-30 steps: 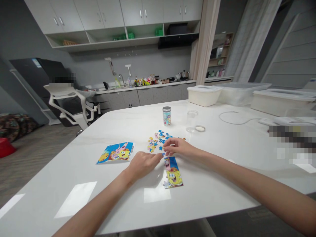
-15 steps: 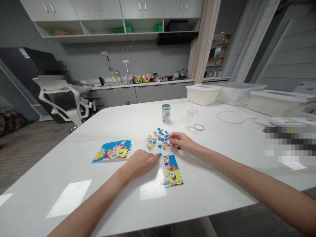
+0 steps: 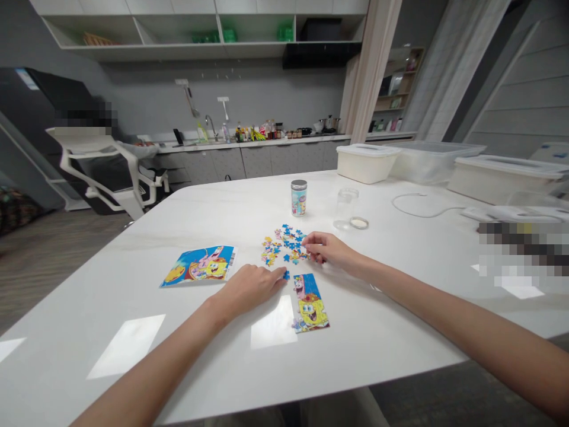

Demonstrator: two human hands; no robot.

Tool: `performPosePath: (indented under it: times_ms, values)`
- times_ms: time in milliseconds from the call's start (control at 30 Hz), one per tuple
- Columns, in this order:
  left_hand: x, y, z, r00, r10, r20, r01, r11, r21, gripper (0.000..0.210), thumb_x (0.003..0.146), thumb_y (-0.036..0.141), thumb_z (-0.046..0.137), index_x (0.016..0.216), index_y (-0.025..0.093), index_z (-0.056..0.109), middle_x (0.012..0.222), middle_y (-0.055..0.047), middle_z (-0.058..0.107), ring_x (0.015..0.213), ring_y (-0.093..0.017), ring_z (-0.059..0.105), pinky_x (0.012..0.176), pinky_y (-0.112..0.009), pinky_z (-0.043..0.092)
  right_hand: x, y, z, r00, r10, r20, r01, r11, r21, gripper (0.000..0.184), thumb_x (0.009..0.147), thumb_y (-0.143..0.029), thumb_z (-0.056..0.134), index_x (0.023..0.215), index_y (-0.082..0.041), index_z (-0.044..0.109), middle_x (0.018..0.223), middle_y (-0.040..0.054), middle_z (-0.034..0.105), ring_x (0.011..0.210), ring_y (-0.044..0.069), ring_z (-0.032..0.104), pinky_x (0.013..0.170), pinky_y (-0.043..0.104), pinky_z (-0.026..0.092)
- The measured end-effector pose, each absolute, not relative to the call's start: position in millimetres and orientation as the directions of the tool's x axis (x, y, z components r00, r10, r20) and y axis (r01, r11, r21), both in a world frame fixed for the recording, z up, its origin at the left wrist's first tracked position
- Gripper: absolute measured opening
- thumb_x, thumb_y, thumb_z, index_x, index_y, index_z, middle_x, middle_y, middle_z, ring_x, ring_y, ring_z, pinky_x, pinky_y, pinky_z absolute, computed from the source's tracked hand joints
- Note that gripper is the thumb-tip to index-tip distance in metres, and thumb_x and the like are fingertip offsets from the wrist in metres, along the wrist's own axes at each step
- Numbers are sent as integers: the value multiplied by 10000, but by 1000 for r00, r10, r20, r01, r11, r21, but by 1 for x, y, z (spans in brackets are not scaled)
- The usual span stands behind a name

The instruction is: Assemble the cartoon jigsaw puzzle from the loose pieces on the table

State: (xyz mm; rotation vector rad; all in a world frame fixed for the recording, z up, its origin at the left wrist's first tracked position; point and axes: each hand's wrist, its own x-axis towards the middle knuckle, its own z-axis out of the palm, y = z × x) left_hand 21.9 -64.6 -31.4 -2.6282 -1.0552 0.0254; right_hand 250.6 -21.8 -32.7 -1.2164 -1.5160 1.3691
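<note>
Nearest on the glossy white table point(image 3: 213, 367) lies the flat, joined puzzle strip point(image 3: 312, 305), knobbly-edged on its left; just past its top-left corner the left hand point(image 3: 251, 287) has its index fingertip against a blue piece point(image 3: 287, 274), whether gripped I cannot tell. At the loose cardboard-like pieces point(image 3: 272, 252), the right hand's point(image 3: 331, 250) fingers bend close together, their hold unclear; beyond stands a cylindrical, metal-lidded jar point(image 3: 299, 200).

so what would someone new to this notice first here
Probably the bright joined strip of jigsaw on the white table, just in front of the person, with a yellow cartoon face. Beyond it lies a scatter of loose pieces, the right hand at its right edge and the left hand at its near left side. The colourful picture sheet to the left would likely catch the eye next.
</note>
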Motion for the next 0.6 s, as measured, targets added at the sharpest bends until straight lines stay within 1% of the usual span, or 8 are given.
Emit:
performPosePath:
  times_ms: [133,267,333,400,467,600]
  values:
    - [22,-64,-31,702,708,81,698,-660,-280,320,987,366,358,1096,174,591,618,-38,679,573,-195,654,483,-265,323,250,-22,-37,-298,954,-35,201,27,-979,54,836,-133,552,843,-174,586,696,-4,574,546,89,537,439,190,382]
    - [21,-63,-32,689,717,103,716,-651,-252,313,979,374,364,1083,163,571,605,-29,665,561,-201,640,482,-273,320,248,-25,-39,-355,934,41,277,147,-950,45,832,-147,545,852,-178,571,734,5,585,576,107,539,436,204,383]
    - [20,-62,-33,683,723,104,725,-652,-223,281,966,352,385,1066,166,570,607,-22,663,558,-199,634,488,-275,326,247,-29,-38,-395,914,99,342,246,-907,66,831,-142,540,872,-177,580,772,12,597,624,116,546,486,219,410]
    - [20,-62,-35,674,732,105,735,-648,-198,242,949,319,403,1034,173,577,629,-21,673,564,-194,634,499,-274,335,245,-34,-36,-440,881,176,406,370,-836,92,833,-131,537,888,-175,596,806,20,610,690,126,553,574,243,439]
    - [20,-61,-35,663,740,112,745,-639,-190,230,939,305,410,1017,176,584,648,-25,684,568,-192,637,505,-274,342,245,-38,-35,-489,839,237,435,470,-768,110,837,-121,532,898,-176,606,839,27,623,731,130,554,639,261,448]
    - [21,-62,-35,663,737,133,745,-632,-216,321,951,345,400,1167,170,562,637,-35,686,583,-202,649,507,-275,350,244,-42,-34,-556,787,268,441,553,-707,133,838,-106,528,920,-176,607,881,36,626,731,128,555,661,268,454]
